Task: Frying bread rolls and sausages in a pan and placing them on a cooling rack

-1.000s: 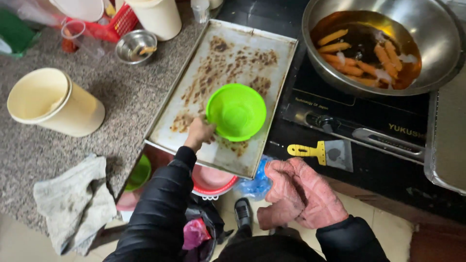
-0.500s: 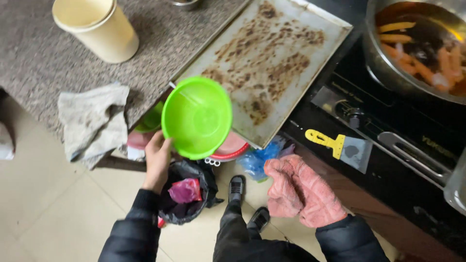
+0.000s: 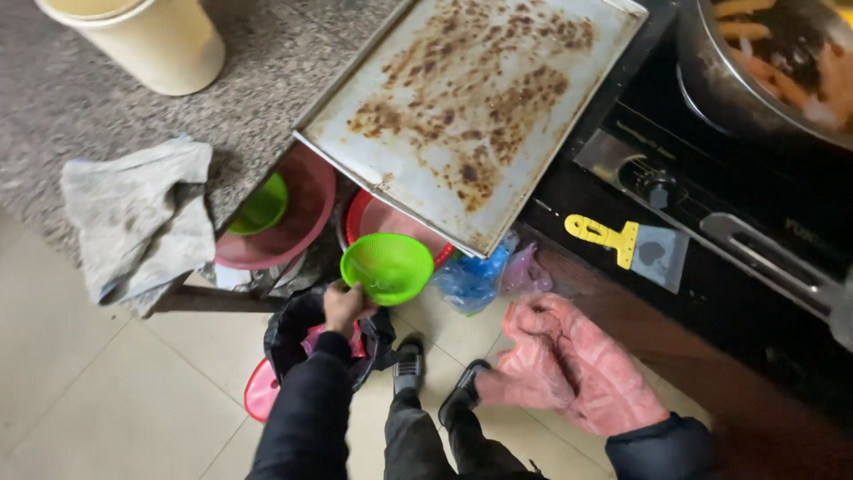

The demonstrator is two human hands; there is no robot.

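Head view: the left hand (image 3: 345, 305), bare, pinches the rim of a green plastic strainer bowl (image 3: 388, 266), its grip clamped there, holding it low over the black bin bag (image 3: 298, 333) below the bench's (image 3: 107, 151) front edge, tilted as if to tip. The right hand (image 3: 569, 373), in a crinkled pink glove, hangs loose, fingers apart, holding nothing. A scorched metal tray (image 3: 480, 98) overhangs the bench edge.

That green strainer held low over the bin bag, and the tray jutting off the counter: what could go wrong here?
1. The metal tray overhangs the counter edge above the stacked basins; a bump might tip it off.
2. The left hand grips the green strainer only by its rim, so it could slip toward the black bin bag.
3. The right hand in its pink glove hangs near the stove front, which may be hot.
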